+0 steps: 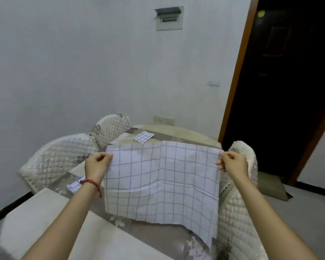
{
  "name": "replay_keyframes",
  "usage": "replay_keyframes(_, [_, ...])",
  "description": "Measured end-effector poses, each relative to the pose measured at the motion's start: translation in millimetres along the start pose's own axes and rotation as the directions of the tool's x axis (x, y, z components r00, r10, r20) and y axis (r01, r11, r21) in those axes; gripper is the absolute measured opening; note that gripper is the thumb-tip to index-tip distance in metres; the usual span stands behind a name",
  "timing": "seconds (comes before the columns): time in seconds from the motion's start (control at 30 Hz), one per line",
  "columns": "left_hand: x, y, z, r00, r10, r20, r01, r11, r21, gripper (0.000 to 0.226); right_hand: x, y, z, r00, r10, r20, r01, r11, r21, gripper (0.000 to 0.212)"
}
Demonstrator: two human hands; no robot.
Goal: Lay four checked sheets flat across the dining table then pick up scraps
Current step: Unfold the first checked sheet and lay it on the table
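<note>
White checked sheet (161,181) hangs upright, stretched sideways between both hands' fingers (109,155).

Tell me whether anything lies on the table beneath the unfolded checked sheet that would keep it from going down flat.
Nothing visible does. The unfolded white checked sheet hides the floral-clothed dining table under it. One folded checked cloth lies beyond it, another off to its left.
</note>
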State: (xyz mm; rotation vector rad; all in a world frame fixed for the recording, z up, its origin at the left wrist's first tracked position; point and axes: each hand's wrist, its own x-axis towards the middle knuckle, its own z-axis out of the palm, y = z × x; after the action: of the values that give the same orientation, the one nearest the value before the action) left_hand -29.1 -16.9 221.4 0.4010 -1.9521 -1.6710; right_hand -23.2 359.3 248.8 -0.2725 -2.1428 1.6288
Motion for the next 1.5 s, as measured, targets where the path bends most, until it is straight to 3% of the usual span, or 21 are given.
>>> replay_keyframes(0.6, [-10.7, -2.2, -65.8, 0.938, -0.089, -0.336, 0.088, 0.996, -0.020, 0.006, 99.2, -6.2, 98.0, 0.930, -0.011, 0.368, -0.073, 0.974, 0.214, 0.025])
replay_keyframes(0.8, [-44.2, 7.5, -50.5, 0.876, -0.081, -0.475, 0.088, 0.996, -0.007, 0.005, 140.6, 4.4, 104.2, 0.853, -0.112, 0.509, -0.024, 0.967, 0.252, 0.022])
replay_keyframes(1.0, [-101.1, 13.6, -20.4, 0.798, -0.061, -0.600, 0.053, 0.998, -0.030, 0.003, 170.6, 18.9, 85.8, 0.790, -0.189, 0.584, -0.048, 0.929, 0.366, 0.020])
replay_keyframes(1.13, [-151.0, 10.9, 0.0, 0.777, -0.008, -0.629, 0.045, 0.998, 0.042, 0.005, 177.4, 41.8, 70.7, 0.758, -0.185, 0.625, -0.110, 0.909, 0.402, 0.020])
replay_keyframes(1.3, [-195.8, -24.4, 19.5, 0.775, -0.041, -0.630, 0.117, 0.990, 0.079, 0.007, 178.9, 84.9, 50.9, 0.701, -0.060, 0.710, -0.266, 0.903, 0.338, 0.023])
replay_keyframes(1.37, [-212.4, -40.5, 33.0, 0.778, -0.052, -0.626, 0.146, 0.984, 0.099, 0.015, 179.6, 106.9, 45.5, 0.689, 0.049, 0.724, -0.371, 0.881, 0.293, 0.035])
replay_keyframes(1.43, [-229.4, -58.2, 45.3, 0.795, -0.117, -0.596, 0.200, 0.977, 0.075, 0.013, 178.9, 129.7, 43.5, 0.682, 0.155, 0.715, -0.443, 0.866, 0.235, 0.045])
replay_keyframes(1.5, [-245.1, -74.8, 56.5, 0.790, -0.218, -0.573, 0.276, 0.961, 0.016, 0.019, 181.0, 152.8, 43.9, 0.683, 0.224, 0.695, -0.448, 0.880, 0.157, 0.038])
